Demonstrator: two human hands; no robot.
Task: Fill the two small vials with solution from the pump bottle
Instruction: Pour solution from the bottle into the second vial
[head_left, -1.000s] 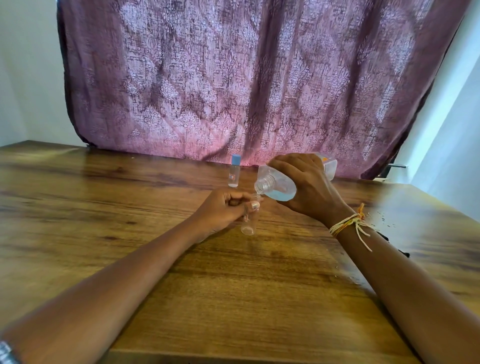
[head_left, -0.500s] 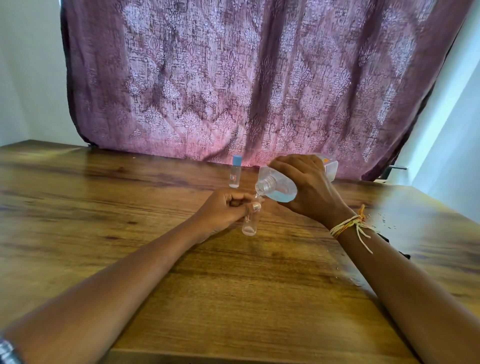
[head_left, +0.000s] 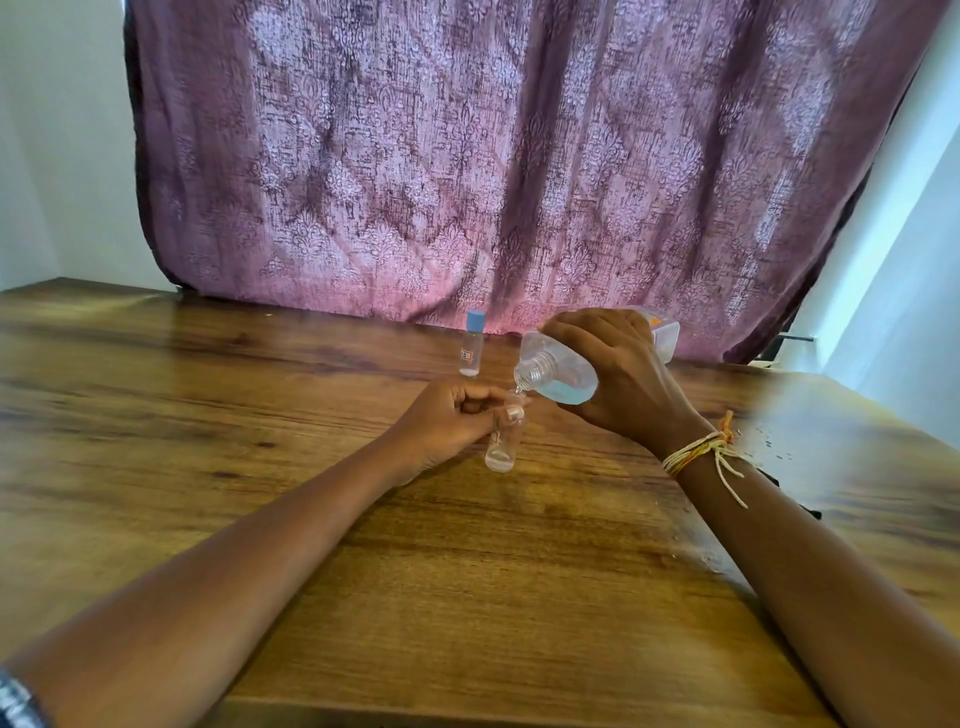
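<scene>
My left hand (head_left: 452, 421) grips a small clear open vial (head_left: 503, 447), held upright and a little tilted just above the wooden table (head_left: 467, 597). My right hand (head_left: 618, 374) holds the clear pump bottle (head_left: 561, 376) with its pump off, tipped on its side to the left. The bottle's open threaded neck touches the vial's mouth, and pale blue solution lies in the bottle's lower side. A second small vial (head_left: 471, 345) with a blue cap stands upright on the table behind my left hand.
A purple patterned curtain (head_left: 493, 156) hangs along the table's far edge. Droplets of liquid (head_left: 769, 441) spot the tabletop to the right of my right wrist. A dark object (head_left: 810, 512) shows partly behind my right forearm.
Both hands keep almost the same pose; the bottle stays tipped at the vial's mouth. The view has shifted slightly.
</scene>
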